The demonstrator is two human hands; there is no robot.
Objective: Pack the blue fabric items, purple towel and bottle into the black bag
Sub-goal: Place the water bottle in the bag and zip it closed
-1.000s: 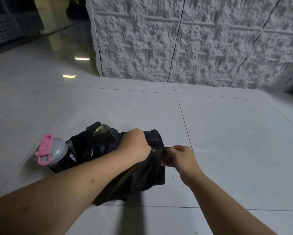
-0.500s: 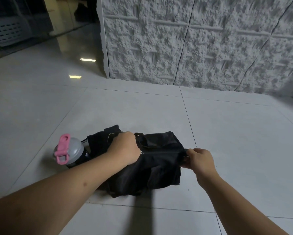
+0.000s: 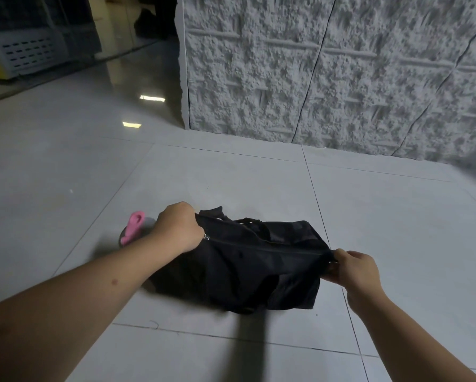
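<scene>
The black bag (image 3: 248, 268) lies on the pale floor tiles with its top zipper drawn shut along nearly its whole length. My left hand (image 3: 177, 227) is closed on the zipper pull at the bag's left end. My right hand (image 3: 352, 267) pinches the fabric at the bag's right end and holds it taut. The bottle (image 3: 134, 228), grey with a pink lid strap, pokes out from the bag's left end behind my left hand. No blue fabric or purple towel shows; the bag's inside is hidden.
A rough white stone-textured wall (image 3: 327, 73) stands behind the bag. To the far left the glossy floor (image 3: 66, 128) runs toward a dark doorway and a white slotted crate (image 3: 27, 53). My shadow falls on the tiles in front of the bag.
My left hand has dragged the zipper pull leftward, closing the bag's opening that showed its contents a second ago. My right hand kept hold of the right end, and the bag is stretched longer.
</scene>
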